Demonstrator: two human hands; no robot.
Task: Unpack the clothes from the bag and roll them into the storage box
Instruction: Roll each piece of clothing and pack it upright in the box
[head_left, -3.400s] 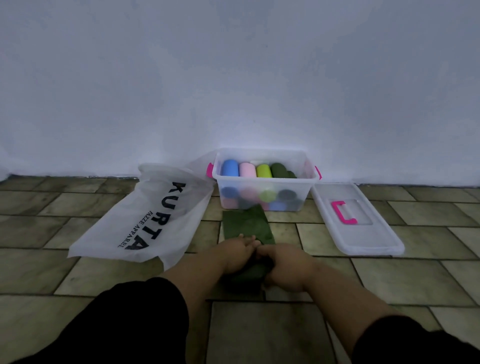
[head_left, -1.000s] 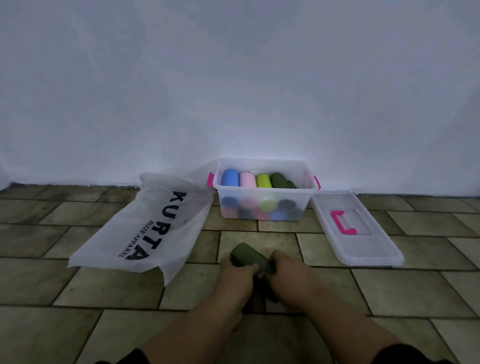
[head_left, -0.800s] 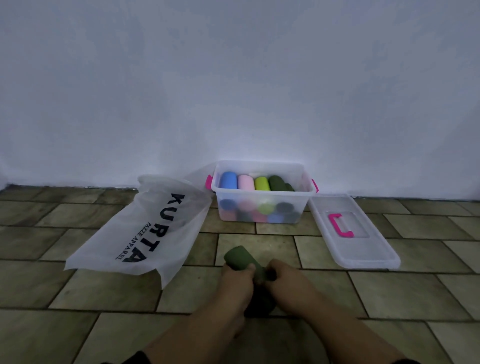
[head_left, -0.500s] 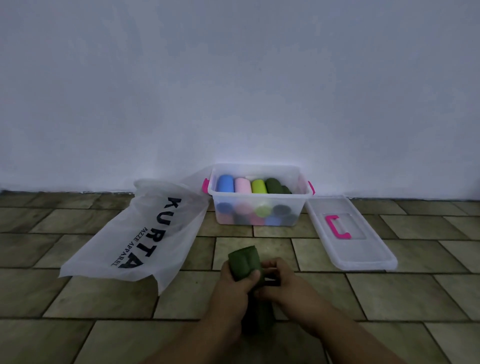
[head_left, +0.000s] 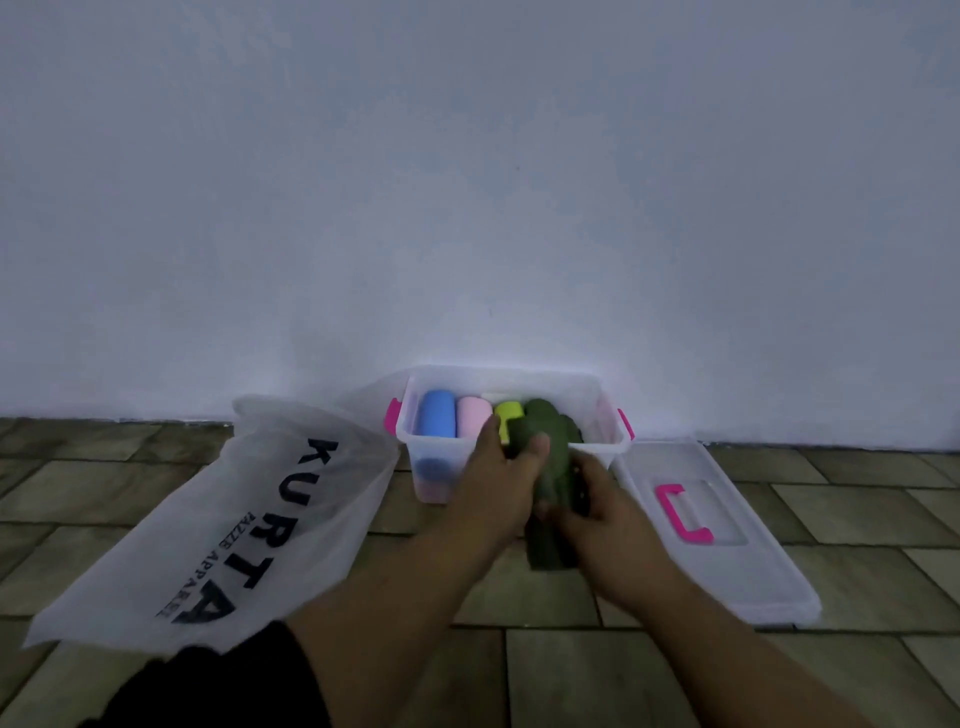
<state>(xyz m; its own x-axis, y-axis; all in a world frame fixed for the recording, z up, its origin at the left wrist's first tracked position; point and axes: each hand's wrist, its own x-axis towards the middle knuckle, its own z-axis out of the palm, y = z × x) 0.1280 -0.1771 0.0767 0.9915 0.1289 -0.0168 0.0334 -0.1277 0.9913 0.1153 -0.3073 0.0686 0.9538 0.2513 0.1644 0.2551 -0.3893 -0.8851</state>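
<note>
Dark green rolled garment | gripped by left hand and right hand to prevent unrolling; storage box just beyond

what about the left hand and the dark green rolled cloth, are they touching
Touching. In the head view the left hand grips the dark green rolled cloth, its thumb pressed across the roll's front.

A dark green roll, blue roll, pink roll and lime roll show, and a white bag lettered black.
</note>
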